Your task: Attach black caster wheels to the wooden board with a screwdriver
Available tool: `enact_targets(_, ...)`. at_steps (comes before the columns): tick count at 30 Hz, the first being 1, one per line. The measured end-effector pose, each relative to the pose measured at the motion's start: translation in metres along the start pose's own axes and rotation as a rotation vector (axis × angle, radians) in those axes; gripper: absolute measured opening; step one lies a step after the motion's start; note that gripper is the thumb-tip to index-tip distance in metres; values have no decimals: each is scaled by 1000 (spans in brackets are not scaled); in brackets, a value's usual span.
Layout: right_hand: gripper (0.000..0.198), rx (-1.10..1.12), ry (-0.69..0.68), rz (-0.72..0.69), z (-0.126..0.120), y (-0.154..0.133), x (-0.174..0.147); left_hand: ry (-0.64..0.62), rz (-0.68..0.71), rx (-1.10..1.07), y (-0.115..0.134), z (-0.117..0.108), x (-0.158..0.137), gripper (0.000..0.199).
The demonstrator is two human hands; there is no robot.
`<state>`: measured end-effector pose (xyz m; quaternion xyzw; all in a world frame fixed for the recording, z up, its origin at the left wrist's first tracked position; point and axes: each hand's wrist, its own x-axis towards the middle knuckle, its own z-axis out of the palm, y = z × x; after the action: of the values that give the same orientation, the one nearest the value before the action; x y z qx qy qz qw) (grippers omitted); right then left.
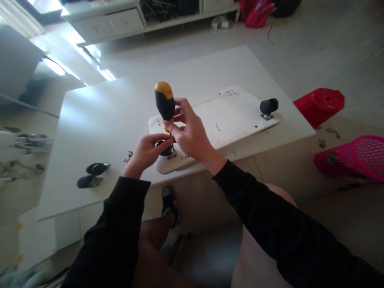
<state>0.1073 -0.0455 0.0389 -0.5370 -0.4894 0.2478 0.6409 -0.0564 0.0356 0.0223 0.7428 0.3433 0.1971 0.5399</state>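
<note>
My right hand (190, 130) grips a yellow and black screwdriver (165, 101) low on its handle, with the shaft pointing down at a caster's metal plate. That black caster (164, 148) sits at the near left corner of a white panel (210, 120). My left hand (145, 154) has its fingers pinched around the caster and close to the screwdriver shaft. Another caster (269, 107) stands upright at the panel's right end. Drilled holes show at the panel's far corner. The screwdriver's tip is partly hidden by my fingers.
The panel lies on a white table (99, 108). Two loose casters (93, 175) rest on its left side, and small dark screws (128, 156) lie near my left wrist. A red stool (319, 105) and a pink basket (354, 158) stand at the right.
</note>
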Motion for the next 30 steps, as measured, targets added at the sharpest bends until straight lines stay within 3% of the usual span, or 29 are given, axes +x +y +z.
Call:
enact_targets(8,33,-21,28,-16,4,-1,-1,67,141,107,-4,1,4,22)
enact_targets(17,36,-82,5,-7,2,-4,4,79,139,48,-5,2,4,27)
enact_targets(26,35,-88,-69,-38,3,-8,6,185,196,186,-9,1,11,13)
enact_targets(30,34,-95,-36,-13,6,-9,6,194,201,199,-8,2,11,11)
